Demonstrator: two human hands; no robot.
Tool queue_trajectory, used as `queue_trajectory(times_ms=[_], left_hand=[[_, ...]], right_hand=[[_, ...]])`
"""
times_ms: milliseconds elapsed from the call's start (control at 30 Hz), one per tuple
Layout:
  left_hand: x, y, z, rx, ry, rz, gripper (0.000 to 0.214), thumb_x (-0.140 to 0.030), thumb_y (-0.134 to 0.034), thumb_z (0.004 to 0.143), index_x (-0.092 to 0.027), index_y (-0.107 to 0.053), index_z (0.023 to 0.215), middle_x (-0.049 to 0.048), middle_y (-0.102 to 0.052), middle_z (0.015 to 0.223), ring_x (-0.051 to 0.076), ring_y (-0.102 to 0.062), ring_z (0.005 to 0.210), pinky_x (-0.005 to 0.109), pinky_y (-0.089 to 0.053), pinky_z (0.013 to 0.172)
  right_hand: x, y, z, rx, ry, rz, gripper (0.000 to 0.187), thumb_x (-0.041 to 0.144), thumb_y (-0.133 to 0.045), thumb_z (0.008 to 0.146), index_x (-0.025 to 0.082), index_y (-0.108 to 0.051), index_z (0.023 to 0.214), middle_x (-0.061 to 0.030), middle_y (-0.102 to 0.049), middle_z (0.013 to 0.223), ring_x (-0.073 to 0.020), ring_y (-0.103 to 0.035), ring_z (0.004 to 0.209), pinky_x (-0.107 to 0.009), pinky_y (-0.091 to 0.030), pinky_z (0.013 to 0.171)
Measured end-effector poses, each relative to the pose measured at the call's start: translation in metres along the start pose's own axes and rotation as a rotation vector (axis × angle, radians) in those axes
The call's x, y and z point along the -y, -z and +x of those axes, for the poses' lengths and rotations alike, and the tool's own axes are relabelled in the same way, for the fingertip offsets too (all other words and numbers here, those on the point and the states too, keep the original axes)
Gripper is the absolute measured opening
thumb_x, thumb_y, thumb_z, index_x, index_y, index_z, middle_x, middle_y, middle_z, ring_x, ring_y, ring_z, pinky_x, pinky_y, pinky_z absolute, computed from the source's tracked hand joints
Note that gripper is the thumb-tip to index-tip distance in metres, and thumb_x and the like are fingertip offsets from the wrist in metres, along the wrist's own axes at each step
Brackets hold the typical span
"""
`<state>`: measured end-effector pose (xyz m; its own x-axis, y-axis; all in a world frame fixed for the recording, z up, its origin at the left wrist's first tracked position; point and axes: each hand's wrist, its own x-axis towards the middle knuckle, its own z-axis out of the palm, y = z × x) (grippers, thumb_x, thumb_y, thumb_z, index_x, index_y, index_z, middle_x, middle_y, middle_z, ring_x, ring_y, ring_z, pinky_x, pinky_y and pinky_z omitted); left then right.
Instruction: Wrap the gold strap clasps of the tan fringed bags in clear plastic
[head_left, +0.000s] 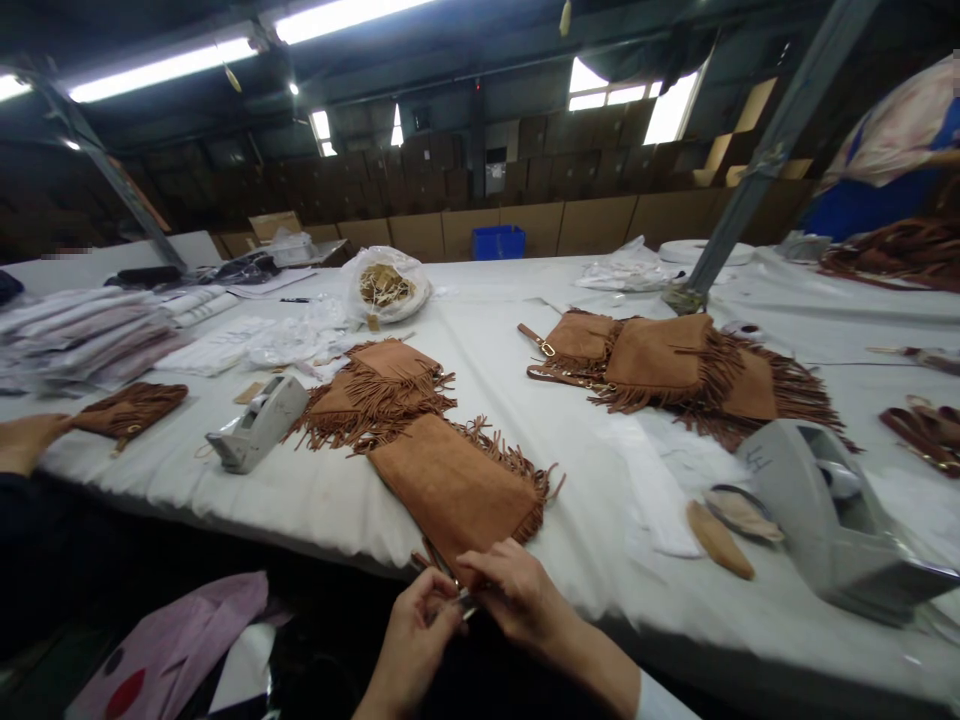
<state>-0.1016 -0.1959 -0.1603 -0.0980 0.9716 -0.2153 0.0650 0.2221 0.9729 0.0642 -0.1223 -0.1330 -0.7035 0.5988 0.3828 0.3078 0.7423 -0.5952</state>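
Note:
A tan suede fringed bag (450, 485) lies at the near edge of the white table (525, 400), its lower end hanging over the edge. My left hand (411, 635) and my right hand (517, 595) meet just below it. Both are closed in a pinch on a small metal piece (459, 598) at the bag's end, probably a strap clasp. Two more fringed bags (375, 390) lie stacked behind it.
A grey tape dispenser (259, 420) sits to the left, a larger one (825, 515) to the right. More fringed bags (675, 370) lie mid-right by a slanted metal post (757, 160). Another person's hand (26, 440) rests far left; another person (892, 150) stands at the far right.

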Motion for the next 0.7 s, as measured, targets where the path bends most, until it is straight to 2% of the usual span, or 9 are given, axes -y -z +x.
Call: queue_trajectory(times_ms=[67, 133, 267, 367, 433, 500, 600, 667, 700], left_hand=[[0.002, -0.004, 0.003, -0.015, 0.076, -0.152, 0.030, -0.043, -0.067, 0.071, -0.018, -0.051, 0.072, -0.0013, -0.062, 0.052, 0.003, -0.031, 0.035, 0.017, -0.020, 0.037], [0.002, -0.007, 0.005, -0.020, 0.115, -0.243, 0.031, -0.042, -0.068, 0.069, -0.017, -0.050, 0.070, -0.0005, -0.062, 0.051, 0.002, -0.030, 0.033, 0.016, -0.017, 0.035], [0.002, -0.012, 0.004, -0.048, 0.131, -0.343, 0.034, -0.045, -0.067, 0.070, -0.017, -0.047, 0.069, -0.0016, -0.061, 0.051, 0.001, -0.029, 0.032, 0.015, -0.015, 0.034], [0.003, -0.013, 0.002, -0.062, 0.150, -0.399, 0.040, -0.044, -0.073, 0.064, -0.020, -0.042, 0.073, -0.0046, -0.061, 0.048, 0.000, -0.027, 0.030, 0.014, -0.013, 0.034], [0.003, -0.012, 0.001, -0.036, 0.190, -0.393, 0.042, -0.044, -0.075, 0.061, -0.020, -0.044, 0.076, -0.0033, -0.063, 0.051, 0.002, -0.033, 0.029, 0.014, -0.017, 0.034], [0.002, -0.009, 0.001, 0.039, 0.257, -0.328, 0.041, -0.047, -0.074, 0.062, -0.017, -0.051, 0.077, 0.0005, -0.066, 0.053, 0.004, -0.039, 0.030, 0.016, -0.020, 0.035], [0.000, -0.004, 0.000, 0.169, 0.326, -0.209, 0.044, -0.055, -0.069, 0.065, -0.013, -0.056, 0.066, 0.0034, -0.064, 0.049, 0.004, -0.038, 0.030, 0.017, -0.016, 0.035], [-0.001, -0.003, 0.000, 0.160, 0.301, -0.153, 0.046, -0.058, -0.068, 0.065, -0.014, -0.056, 0.061, 0.0015, -0.061, 0.046, 0.003, -0.033, 0.029, 0.018, -0.013, 0.035], [-0.001, -0.003, 0.000, 0.133, 0.272, -0.125, 0.046, -0.058, -0.067, 0.066, -0.014, -0.056, 0.061, 0.0003, -0.060, 0.046, 0.003, -0.031, 0.030, 0.018, -0.013, 0.035]], right_hand=[[-0.002, 0.000, -0.005, -0.033, 0.065, -0.028, 0.023, 0.019, -0.043, 0.090, 0.022, -0.063, 0.101, -0.0034, -0.065, 0.072, -0.0166, -0.055, 0.066, -0.030, -0.039, 0.065], [-0.003, 0.000, -0.011, -0.042, 0.145, -0.053, 0.029, 0.019, -0.039, 0.092, 0.021, -0.062, 0.108, -0.0042, -0.066, 0.074, -0.0162, -0.056, 0.066, -0.030, -0.040, 0.066], [-0.004, 0.001, -0.023, 0.015, 0.238, -0.072, 0.037, 0.017, -0.036, 0.092, 0.021, -0.052, 0.125, -0.0076, -0.071, 0.090, -0.0185, -0.062, 0.080, -0.034, -0.043, 0.073], [-0.005, -0.001, -0.030, 0.017, 0.262, -0.098, 0.040, 0.015, -0.041, 0.092, 0.023, -0.046, 0.131, -0.0081, -0.071, 0.103, -0.0201, -0.063, 0.090, -0.037, -0.043, 0.078], [-0.006, -0.004, -0.033, -0.033, 0.284, -0.102, 0.042, 0.013, -0.045, 0.092, 0.023, -0.044, 0.133, -0.0071, -0.072, 0.104, -0.0203, -0.065, 0.090, -0.037, -0.044, 0.079], [-0.006, -0.007, -0.033, -0.063, 0.288, -0.103, 0.042, 0.013, -0.048, 0.091, 0.023, -0.046, 0.132, -0.0072, -0.072, 0.104, -0.0203, -0.066, 0.091, -0.037, -0.046, 0.079], [-0.007, -0.008, -0.035, -0.044, 0.303, -0.106, 0.041, 0.013, -0.048, 0.091, 0.023, -0.047, 0.132, -0.0083, -0.071, 0.107, -0.0205, -0.066, 0.095, -0.037, -0.048, 0.081], [-0.009, -0.004, -0.040, -0.057, 0.320, -0.117, 0.044, 0.012, -0.047, 0.091, 0.023, -0.045, 0.134, -0.0082, -0.071, 0.108, -0.0212, -0.066, 0.098, -0.038, -0.049, 0.084], [-0.012, 0.000, -0.045, -0.104, 0.310, -0.132, 0.046, 0.011, -0.047, 0.090, 0.023, -0.045, 0.134, -0.0079, -0.071, 0.108, -0.0215, -0.066, 0.098, -0.039, -0.049, 0.084]])
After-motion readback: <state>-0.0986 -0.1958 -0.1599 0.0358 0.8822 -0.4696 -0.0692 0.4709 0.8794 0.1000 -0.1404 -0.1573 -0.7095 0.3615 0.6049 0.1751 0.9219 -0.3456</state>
